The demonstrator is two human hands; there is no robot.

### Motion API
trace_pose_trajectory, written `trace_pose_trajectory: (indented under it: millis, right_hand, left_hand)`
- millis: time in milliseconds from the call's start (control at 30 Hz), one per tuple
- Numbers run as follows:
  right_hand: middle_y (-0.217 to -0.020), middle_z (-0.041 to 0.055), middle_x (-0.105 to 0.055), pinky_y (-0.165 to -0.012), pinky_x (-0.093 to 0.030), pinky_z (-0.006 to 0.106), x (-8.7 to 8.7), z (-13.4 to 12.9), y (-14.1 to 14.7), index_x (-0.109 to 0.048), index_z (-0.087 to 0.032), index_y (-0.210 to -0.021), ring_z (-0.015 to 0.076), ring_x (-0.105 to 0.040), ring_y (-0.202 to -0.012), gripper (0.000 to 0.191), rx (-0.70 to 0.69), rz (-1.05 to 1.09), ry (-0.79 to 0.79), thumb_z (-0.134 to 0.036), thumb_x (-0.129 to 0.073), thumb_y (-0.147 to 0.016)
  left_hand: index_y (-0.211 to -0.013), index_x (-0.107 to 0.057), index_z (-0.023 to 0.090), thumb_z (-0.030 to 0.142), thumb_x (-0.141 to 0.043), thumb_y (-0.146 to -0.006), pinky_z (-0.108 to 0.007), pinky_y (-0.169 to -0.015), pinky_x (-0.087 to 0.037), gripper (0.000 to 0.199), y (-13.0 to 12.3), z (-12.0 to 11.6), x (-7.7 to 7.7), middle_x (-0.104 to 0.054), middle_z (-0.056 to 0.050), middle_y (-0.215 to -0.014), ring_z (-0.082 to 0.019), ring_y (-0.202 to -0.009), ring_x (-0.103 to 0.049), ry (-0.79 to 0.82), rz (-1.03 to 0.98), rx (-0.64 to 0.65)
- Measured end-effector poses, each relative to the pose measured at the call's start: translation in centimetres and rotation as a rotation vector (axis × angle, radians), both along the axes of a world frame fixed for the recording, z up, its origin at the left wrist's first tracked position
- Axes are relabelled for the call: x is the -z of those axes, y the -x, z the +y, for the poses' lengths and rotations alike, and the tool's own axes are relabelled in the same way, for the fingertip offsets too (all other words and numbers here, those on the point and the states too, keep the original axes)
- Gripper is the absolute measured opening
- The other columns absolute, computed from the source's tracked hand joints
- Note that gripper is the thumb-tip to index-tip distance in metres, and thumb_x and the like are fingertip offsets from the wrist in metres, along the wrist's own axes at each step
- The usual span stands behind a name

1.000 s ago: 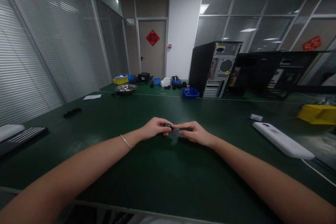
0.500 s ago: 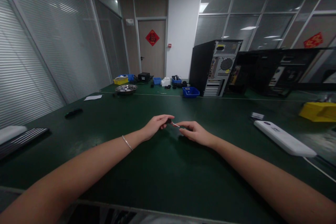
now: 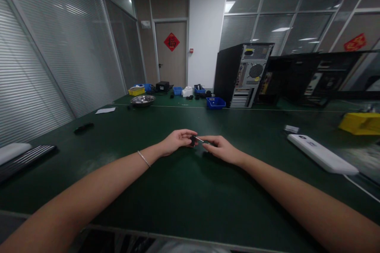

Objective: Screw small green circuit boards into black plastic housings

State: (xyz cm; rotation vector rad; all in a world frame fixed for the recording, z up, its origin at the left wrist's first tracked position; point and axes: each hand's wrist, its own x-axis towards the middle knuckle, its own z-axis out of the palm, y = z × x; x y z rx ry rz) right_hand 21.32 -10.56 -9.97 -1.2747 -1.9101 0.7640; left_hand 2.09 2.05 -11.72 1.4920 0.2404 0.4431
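Note:
Near the middle of the green table, my left hand (image 3: 177, 142) is closed on a small black object (image 3: 193, 140), held between thumb and fingers. A thin metal rod (image 3: 199, 139) runs from the black object toward my right hand (image 3: 220, 148). The thumb and index finger of my right hand meet around the rod's right end; what that end looks like is hidden. Both hands are just above the tabletop, close together.
A white power strip (image 3: 322, 153) and a yellow bin (image 3: 360, 123) are at the right. Farther back stand a blue bin (image 3: 215, 103), a computer tower (image 3: 231, 75) and a metal bowl (image 3: 143, 101). A keyboard (image 3: 26, 160) lies left.
The black object has turned in my left hand and shows more between its fingers, with the left thumb now against it. My right hand has hardly moved.

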Motion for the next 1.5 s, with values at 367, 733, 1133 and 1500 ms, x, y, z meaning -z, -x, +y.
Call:
trace_pose_trajectory:
  millis: [367,733,1133,1500]
  right_hand:
    - [-0.083,0.0026,-0.060,-0.042,-0.037,0.018,0.5,0.2,-0.2,-0.049,-0.019,-0.131,0.0044,-0.043,-0.045,0.046,0.038,0.052,0.070,-0.036,-0.052,-0.088]
    - [-0.088,0.0045,-0.066,-0.043,-0.037,0.019,0.7,0.4,-0.3,-0.055,-0.020,-0.127,0.0049,-0.044,-0.046,0.045,0.033,0.067,0.057,-0.035,-0.056,-0.085]
    - [-0.094,0.0056,-0.066,-0.043,-0.038,0.019,0.9,0.5,-0.3,-0.057,-0.019,-0.125,0.0047,-0.045,-0.047,0.042,0.018,0.036,0.043,-0.035,-0.054,-0.086]
    - [-0.084,0.0044,-0.065,-0.035,-0.033,0.016,1.0,0.4,-0.5,-0.058,-0.019,-0.122,0.0046,-0.044,-0.045,0.043,0.044,0.116,0.084,-0.038,-0.058,-0.084]
  left_hand:
    - [-0.088,-0.056,0.012,0.023,-0.077,-0.068,-0.031,-0.071,-0.057,0.031,-0.3,0.2,0.5,-0.065,-0.003,-0.081,-0.016,-0.073,-0.068,0.072,-0.043,-0.215]
    - [-0.092,-0.059,0.010,0.021,-0.077,-0.066,-0.028,-0.071,-0.056,0.033,-0.3,0.0,0.5,-0.068,-0.005,-0.081,-0.016,-0.073,-0.069,-0.001,-0.020,-0.215]
    - [-0.088,-0.064,0.012,0.022,-0.076,-0.065,-0.035,-0.076,-0.053,0.028,-0.3,-0.6,0.5,-0.068,-0.005,-0.085,-0.017,-0.079,-0.066,-0.316,-0.031,-0.275]
    - [-0.090,-0.063,0.010,0.021,-0.075,-0.067,-0.036,-0.079,-0.054,0.028,-0.3,-0.9,0.5,-0.070,-0.007,-0.085,-0.018,-0.080,-0.068,-0.182,-0.049,-0.215]
